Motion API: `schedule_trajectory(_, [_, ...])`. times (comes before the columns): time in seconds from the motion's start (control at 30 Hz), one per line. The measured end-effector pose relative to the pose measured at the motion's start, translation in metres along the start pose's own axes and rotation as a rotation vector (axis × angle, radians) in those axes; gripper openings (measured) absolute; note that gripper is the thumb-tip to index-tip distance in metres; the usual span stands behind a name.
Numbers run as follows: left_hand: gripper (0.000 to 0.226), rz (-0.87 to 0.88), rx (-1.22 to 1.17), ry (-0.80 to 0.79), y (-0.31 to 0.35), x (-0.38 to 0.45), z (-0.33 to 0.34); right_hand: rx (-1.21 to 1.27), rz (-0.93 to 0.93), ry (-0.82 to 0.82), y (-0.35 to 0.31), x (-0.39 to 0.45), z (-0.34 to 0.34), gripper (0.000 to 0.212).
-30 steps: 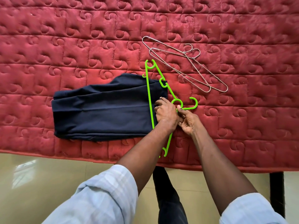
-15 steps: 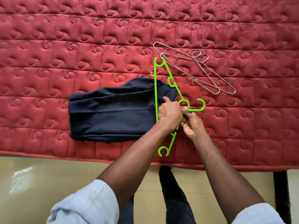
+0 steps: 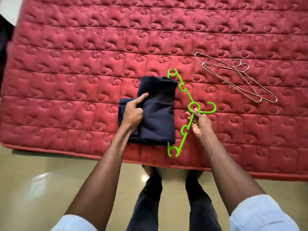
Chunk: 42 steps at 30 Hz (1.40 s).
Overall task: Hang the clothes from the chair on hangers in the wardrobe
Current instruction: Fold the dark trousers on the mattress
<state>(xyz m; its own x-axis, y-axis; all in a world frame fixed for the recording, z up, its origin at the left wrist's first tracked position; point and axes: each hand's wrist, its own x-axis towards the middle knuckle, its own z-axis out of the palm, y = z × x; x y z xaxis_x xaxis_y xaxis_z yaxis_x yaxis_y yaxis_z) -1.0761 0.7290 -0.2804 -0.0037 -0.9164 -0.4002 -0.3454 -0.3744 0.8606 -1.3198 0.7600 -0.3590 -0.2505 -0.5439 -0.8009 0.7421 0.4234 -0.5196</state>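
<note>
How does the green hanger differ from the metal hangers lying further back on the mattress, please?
The green hanger is thick bright plastic with notches; the metal hangers are thin bare wire. The green hanger carries folded dark trousers and is pinched by the right hand; the metal hangers lie empty and untouched. All rest on the red mattress.

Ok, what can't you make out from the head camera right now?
- Green hanger: its bottom bar is hidden under the folded navy trousers.
- Left hand: the grip on the trousers is partly hidden by its own knuckles.
- Wardrobe and chair: outside the frame.
- Steel wire hangers: count unclear where they overlap.
</note>
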Motion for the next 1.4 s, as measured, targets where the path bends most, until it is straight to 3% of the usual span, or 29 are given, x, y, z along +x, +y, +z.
schedule_trajectory(0.2, [0.076,-0.224,0.046,0.108,-0.07,0.007,-0.046,-0.067,0.009,0.05,0.047,-0.001,0.004,0.018])
schedule_trajectory(0.37, [0.074,-0.229,0.374,0.277,-0.088,0.007,-0.058,-0.03,-0.002,0.144,0.073,-0.002,-0.001,0.019])
schedule_trajectory(0.6, [0.07,-0.234,0.632,0.309,-0.097,0.013,-0.058,-0.014,-0.09,0.299,0.087,-0.009,0.009,0.019])
schedule_trajectory(0.67, [0.071,-0.152,0.758,0.429,-0.094,0.015,-0.05,-0.231,-0.149,0.459,0.084,-0.012,0.016,0.021])
schedule_trajectory(0.73, [0.069,0.086,0.801,0.531,-0.085,0.02,-0.039,-0.671,-0.232,0.715,0.086,-0.02,0.023,0.042])
schedule_trajectory(0.8, [0.063,0.418,0.795,0.41,-0.073,0.028,-0.023,-0.9,-0.521,0.746,0.091,-0.04,0.038,0.052])
schedule_trajectory(0.87, [0.052,0.703,0.819,0.162,-0.063,0.044,-0.005,-1.061,-0.86,0.477,0.104,-0.054,0.053,0.044])
schedule_trajectory(0.93, [0.046,0.817,0.948,-0.038,-0.059,0.069,0.009,-1.279,-0.983,0.238,0.126,-0.05,0.058,0.042])
schedule_trajectory(1.03, [0.056,0.67,1.123,-0.233,-0.072,0.107,0.017,-1.545,-0.976,0.09,0.154,-0.033,0.049,0.05])
schedule_trajectory(1.13, [0.061,0.609,1.183,-0.28,-0.097,0.129,0.011,-1.736,-0.986,0.076,0.173,-0.025,0.035,0.054])
schedule_trajectory(1.33, [0.061,0.639,1.148,-0.312,-0.122,0.15,0.018,-1.744,-0.924,0.186,0.205,-0.018,0.014,0.056])
schedule_trajectory(1.4, [0.062,0.654,1.114,-0.312,-0.116,0.148,0.014,-1.71,-0.888,0.142,0.205,-0.027,0.012,0.058])
